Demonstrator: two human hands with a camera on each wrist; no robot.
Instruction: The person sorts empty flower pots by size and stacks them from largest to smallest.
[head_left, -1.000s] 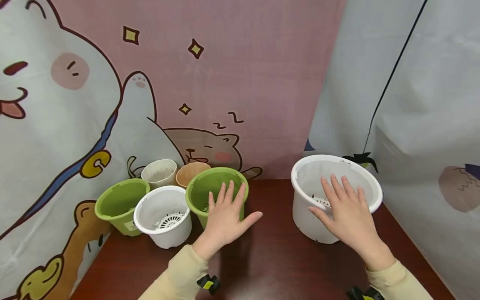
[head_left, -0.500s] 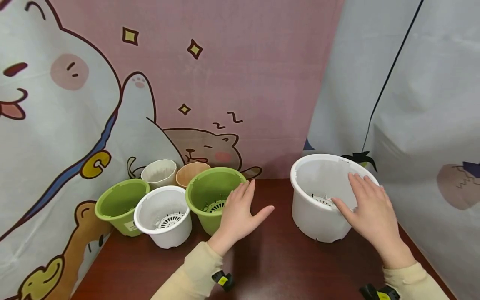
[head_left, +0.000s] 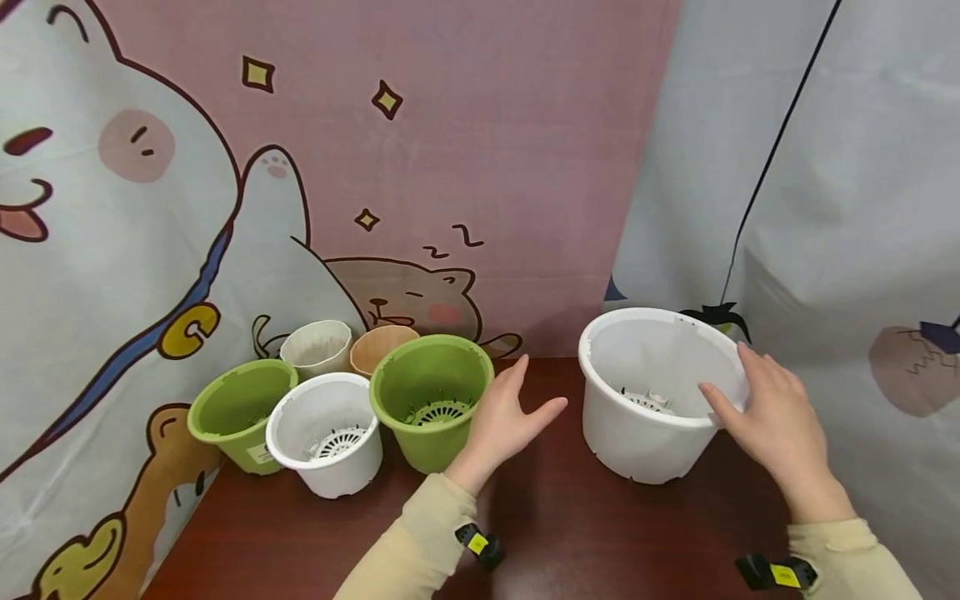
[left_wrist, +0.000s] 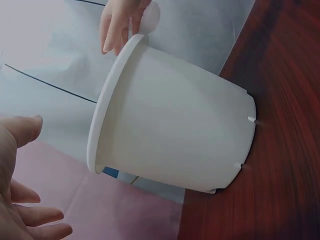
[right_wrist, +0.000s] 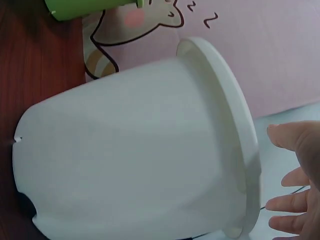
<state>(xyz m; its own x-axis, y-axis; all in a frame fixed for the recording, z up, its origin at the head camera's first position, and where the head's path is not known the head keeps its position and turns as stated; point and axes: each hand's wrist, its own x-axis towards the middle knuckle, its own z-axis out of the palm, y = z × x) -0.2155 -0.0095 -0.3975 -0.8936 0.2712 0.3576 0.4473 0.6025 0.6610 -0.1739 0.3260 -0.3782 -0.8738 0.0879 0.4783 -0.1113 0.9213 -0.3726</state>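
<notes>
A large white plastic flowerpot [head_left: 637, 442] stands upright on the right of the table. My right hand [head_left: 783, 425] is at the pot's right side by the rim, fingers relaxed and thumb spread. In the right wrist view its fingers [right_wrist: 290, 202] show a gap from the rim. My left hand [head_left: 506, 421] hovers between this pot and a green flowerpot [head_left: 431, 446], thumb stretched toward the white one. It overlaps the green pot's right edge in the head view; contact there I cannot tell. Neither hand holds anything.
On the left stand a smaller white flowerpot [head_left: 326, 475], another green flowerpot [head_left: 243, 417], a cream pot [head_left: 318, 350] and a peach pot [head_left: 382, 346]. A printed cloth [head_left: 525, 167] hangs behind the dark red table [head_left: 585, 542].
Both hands have moved to the right and turned from palm-down to more side-on. The right one has gone from over the large white flowerpot to its right side. The pots stay put.
</notes>
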